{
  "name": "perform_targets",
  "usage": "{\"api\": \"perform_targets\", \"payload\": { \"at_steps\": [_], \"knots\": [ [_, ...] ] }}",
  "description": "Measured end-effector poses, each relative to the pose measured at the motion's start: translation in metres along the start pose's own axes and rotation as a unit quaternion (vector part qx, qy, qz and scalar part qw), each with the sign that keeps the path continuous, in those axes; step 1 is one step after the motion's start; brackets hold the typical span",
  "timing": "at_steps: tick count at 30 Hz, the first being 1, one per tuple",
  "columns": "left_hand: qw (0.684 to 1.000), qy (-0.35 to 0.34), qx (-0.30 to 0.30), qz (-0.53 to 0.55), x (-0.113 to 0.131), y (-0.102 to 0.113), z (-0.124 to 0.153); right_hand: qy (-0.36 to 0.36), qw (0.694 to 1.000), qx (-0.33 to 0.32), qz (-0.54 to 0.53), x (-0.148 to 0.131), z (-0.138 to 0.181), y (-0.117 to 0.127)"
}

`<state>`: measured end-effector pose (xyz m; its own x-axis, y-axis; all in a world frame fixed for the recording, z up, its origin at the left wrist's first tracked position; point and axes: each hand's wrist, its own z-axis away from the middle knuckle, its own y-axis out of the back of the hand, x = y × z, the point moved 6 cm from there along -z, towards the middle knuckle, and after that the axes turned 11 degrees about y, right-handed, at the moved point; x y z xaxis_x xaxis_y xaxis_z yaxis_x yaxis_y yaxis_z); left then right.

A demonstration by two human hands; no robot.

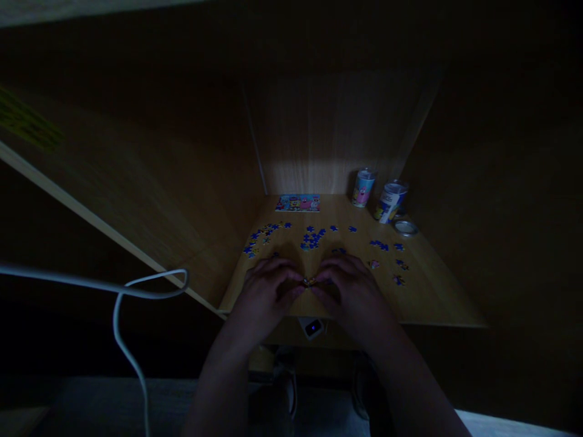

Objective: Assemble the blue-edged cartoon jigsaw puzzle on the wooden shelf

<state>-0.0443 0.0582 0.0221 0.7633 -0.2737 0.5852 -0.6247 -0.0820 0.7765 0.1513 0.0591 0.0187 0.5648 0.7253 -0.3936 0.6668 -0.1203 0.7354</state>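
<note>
My left hand and my right hand meet near the front edge of a small wooden desk. Their fingertips pinch together on small puzzle pieces between them. Both hands have curled fingers. Several loose blue puzzle pieces lie face down just beyond my hands, with more at the left and at the right. A pink piece lies next to my right hand. The scene is very dim.
A colourful picture card lies at the back of the desk. Two cartoon-printed cans and a round lid stand at the back right. Wooden partition walls enclose the desk. A white cable loops at the left.
</note>
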Motion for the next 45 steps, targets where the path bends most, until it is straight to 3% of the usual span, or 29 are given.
{"api": "perform_targets", "payload": {
  "at_steps": [11, 23, 27, 31, 45],
  "knots": [
    [1.000, -0.002, -0.005, 0.008, -0.004, -0.002, -0.001, 0.000, 1.000, 0.003, -0.011, -0.002, -0.001, 0.001],
    [0.998, 0.032, 0.059, 0.008, -0.005, 0.004, -0.002, -0.005, 1.000, -0.002, 0.002, 0.001, 0.002, -0.001],
    [0.998, 0.013, 0.046, 0.043, -0.005, 0.009, 0.000, -0.005, 1.000, -0.005, -0.004, 0.000, 0.001, 0.000],
    [1.000, -0.020, 0.020, 0.008, -0.005, 0.004, 0.001, 0.001, 1.000, -0.002, -0.004, -0.001, 0.001, 0.000],
    [1.000, 0.006, 0.018, -0.025, -0.003, 0.000, 0.000, 0.005, 1.000, -0.014, 0.012, -0.001, 0.000, -0.002]
  ]
}}
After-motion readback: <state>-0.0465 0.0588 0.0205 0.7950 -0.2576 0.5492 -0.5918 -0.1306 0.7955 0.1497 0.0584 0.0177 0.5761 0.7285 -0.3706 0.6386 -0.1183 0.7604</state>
